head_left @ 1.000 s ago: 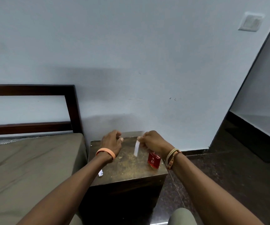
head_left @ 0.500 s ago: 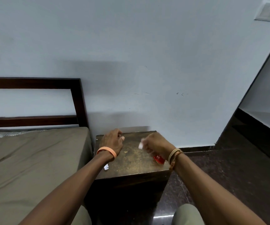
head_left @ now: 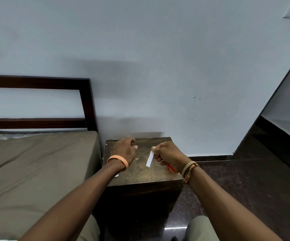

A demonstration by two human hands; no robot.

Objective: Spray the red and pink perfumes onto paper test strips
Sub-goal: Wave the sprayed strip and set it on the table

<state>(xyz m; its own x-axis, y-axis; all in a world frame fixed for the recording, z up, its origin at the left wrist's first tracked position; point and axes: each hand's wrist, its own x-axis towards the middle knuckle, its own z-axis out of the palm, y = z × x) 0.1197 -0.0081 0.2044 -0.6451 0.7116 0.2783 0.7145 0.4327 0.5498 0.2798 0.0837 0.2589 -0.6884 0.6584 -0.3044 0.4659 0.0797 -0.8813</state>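
The right hand (head_left: 168, 155) pinches the top end of a white paper strip (head_left: 149, 160) between thumb and finger. The strip hangs down, a bit slanted, above the brown surface (head_left: 140, 173).

The left hand (head_left: 124, 150) is just beside it, over the back of the surface, with an orange band (head_left: 118, 160) on its wrist. Its fingers curl down. I cannot tell if it holds anything.

The red perfume (head_left: 171, 168) stands on the surface under the right wrist. Only a small red bit of it shows. I see no pink perfume here.

A little white scrap (head_left: 117, 175) peeks out by the left arm at the edge of the surface. It may be another strip. The bed (head_left: 36, 171) is to the left.

The strip looks very light and thin. I think it will bend and flutter, so it is best held at one end, with the other end left free for the spray. A soft pinch should be enough. A hard one would crease it.

The bottle is likely glass, so it could be smooth, heavy for its size, and could break if it falls. It should be held around its sides, with one finger on top to press.
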